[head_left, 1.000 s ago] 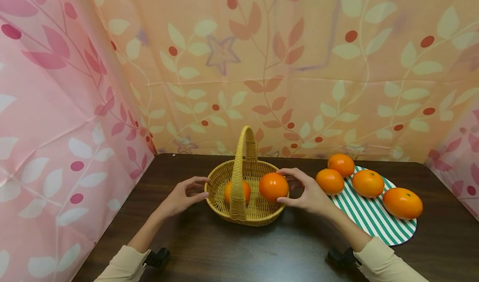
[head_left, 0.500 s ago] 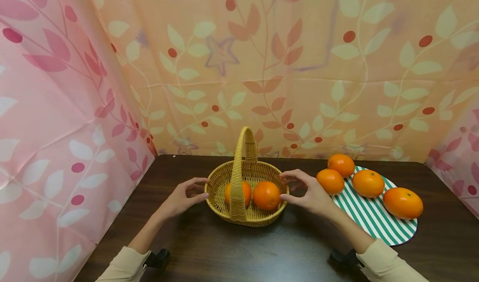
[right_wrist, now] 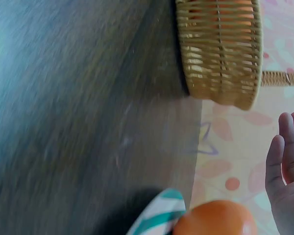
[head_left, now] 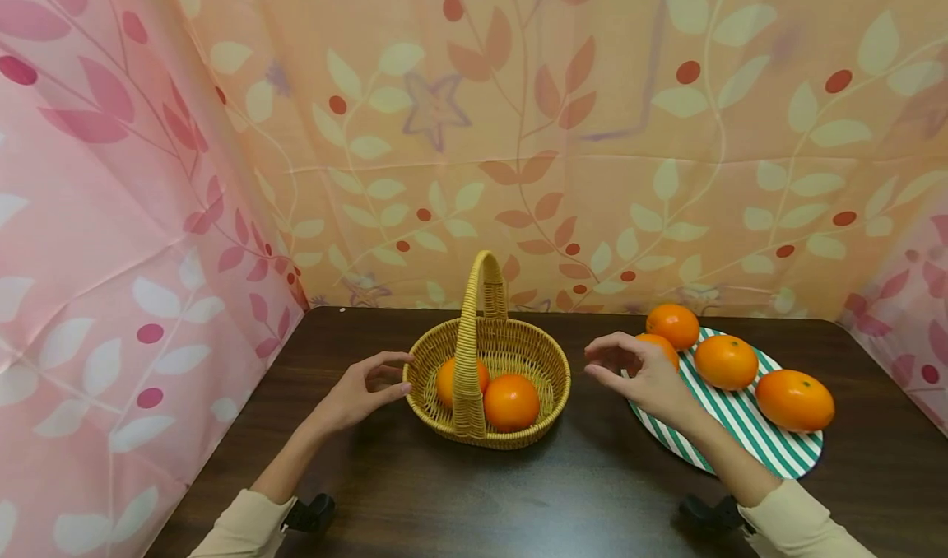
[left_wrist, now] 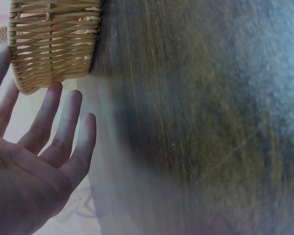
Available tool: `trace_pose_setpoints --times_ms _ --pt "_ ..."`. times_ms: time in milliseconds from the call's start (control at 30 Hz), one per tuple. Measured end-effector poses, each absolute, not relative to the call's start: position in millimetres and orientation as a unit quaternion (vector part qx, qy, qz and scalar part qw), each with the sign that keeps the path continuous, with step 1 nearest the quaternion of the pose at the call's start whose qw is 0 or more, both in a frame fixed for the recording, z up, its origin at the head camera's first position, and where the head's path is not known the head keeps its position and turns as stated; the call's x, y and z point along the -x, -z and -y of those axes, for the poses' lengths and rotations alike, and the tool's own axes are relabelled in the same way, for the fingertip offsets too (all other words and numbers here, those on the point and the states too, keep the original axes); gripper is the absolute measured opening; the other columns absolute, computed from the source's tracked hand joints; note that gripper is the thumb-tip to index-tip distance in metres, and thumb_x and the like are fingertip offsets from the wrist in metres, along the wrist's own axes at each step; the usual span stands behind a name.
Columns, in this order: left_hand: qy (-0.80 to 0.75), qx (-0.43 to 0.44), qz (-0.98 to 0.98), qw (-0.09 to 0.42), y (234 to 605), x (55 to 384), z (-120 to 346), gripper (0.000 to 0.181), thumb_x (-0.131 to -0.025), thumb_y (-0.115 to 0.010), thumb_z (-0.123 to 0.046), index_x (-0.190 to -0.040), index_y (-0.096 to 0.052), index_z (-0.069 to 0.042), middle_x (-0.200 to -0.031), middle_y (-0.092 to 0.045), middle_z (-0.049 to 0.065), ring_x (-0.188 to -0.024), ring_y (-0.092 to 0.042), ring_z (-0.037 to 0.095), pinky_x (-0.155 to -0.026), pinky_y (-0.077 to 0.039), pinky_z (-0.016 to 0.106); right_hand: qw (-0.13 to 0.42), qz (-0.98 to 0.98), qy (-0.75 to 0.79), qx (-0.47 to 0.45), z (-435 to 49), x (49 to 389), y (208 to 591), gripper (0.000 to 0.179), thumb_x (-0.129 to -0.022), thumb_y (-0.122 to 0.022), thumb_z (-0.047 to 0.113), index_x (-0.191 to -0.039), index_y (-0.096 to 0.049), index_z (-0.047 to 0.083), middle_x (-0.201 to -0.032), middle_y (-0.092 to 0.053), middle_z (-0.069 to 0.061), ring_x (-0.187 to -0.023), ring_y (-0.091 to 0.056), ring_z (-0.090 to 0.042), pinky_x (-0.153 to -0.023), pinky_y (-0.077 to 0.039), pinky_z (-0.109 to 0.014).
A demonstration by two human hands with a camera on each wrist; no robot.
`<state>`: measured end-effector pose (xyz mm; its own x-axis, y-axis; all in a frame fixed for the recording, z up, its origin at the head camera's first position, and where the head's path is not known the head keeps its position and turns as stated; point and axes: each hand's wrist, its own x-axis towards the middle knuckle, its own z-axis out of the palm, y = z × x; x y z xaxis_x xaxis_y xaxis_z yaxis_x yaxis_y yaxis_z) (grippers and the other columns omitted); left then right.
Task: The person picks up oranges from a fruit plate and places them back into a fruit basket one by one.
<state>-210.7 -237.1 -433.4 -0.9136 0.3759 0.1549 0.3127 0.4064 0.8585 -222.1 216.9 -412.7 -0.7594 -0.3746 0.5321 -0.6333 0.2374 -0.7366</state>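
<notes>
In the head view a wicker basket [head_left: 533, 352] with a tall arched handle stands mid-table. Two oranges lie inside: the front orange [head_left: 511, 402], and another orange [head_left: 448, 383] partly hidden by the handle. My left hand [head_left: 359, 389] touches the basket's left rim with thumb and fingertips; the left wrist view shows its fingers [left_wrist: 44, 120] extended against the wicker. Between basket and striped mat hovers my right hand [head_left: 648, 377], loosely curved and holding nothing. It partly covers an orange [head_left: 659, 346]. Only part of this hand [right_wrist: 289, 181] shows in the right wrist view.
On the right, a green-and-white striped oval mat [head_left: 770, 434] carries oranges, among them a round orange [head_left: 726, 362] and a longer one [head_left: 796, 402]. Another orange [head_left: 672, 323] sits at its back edge. A floral cloth [head_left: 474, 171] hangs behind the dark table [head_left: 444, 500].
My right hand lowered an orange into the basket, let go and drew back to the right. That orange rolled left and forward toward the handle. My left hand stayed at the rim.
</notes>
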Motion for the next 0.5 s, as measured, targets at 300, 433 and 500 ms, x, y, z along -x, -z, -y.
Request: trace_pose_setpoints --times_ms 300,433,500 --pt "-0.506 -0.208 -0.836 0.034 434 212 238 0.045 -0.097 -0.072 -0.014 -0.139 -0.058 -0.004 -0.134 -0.058 0.023 -0.114 -0.061 0.041 -0.090 -0.052 0.045 0.119 0.800 -0.507 -0.299 -241 219 404 0.027 -0.089 -0.076 -0.004 -0.112 -0.071 0.010 -0.104 -0.071 -0.008 -0.091 -0.069 -0.021 -0.078 -0.056 -0.027" --pt "-0.508 -0.208 -0.835 0.035 434 212 237 0.045 -0.097 -0.072 -0.013 -0.139 -0.058 -0.003 -0.134 -0.058 0.024 -0.114 -0.061 0.042 -0.091 -0.052 0.046 0.112 0.805 -0.507 -0.287 -252 219 405 0.025 -0.090 -0.077 -0.001 -0.112 -0.071 0.010 -0.103 -0.071 -0.009 -0.091 -0.070 -0.022 -0.076 -0.056 -0.027" --pt "-0.507 -0.207 -0.836 0.035 434 212 237 0.045 -0.097 -0.072 -0.014 -0.139 -0.058 -0.003 -0.133 -0.058 0.024 -0.115 -0.061 0.042 -0.091 -0.051 0.048 0.110 0.810 -0.502 -0.282 -257 219 405 0.024 -0.090 -0.077 0.000 -0.112 -0.070 0.009 -0.103 -0.071 -0.009 -0.090 -0.070 -0.022 -0.075 -0.056 -0.027"
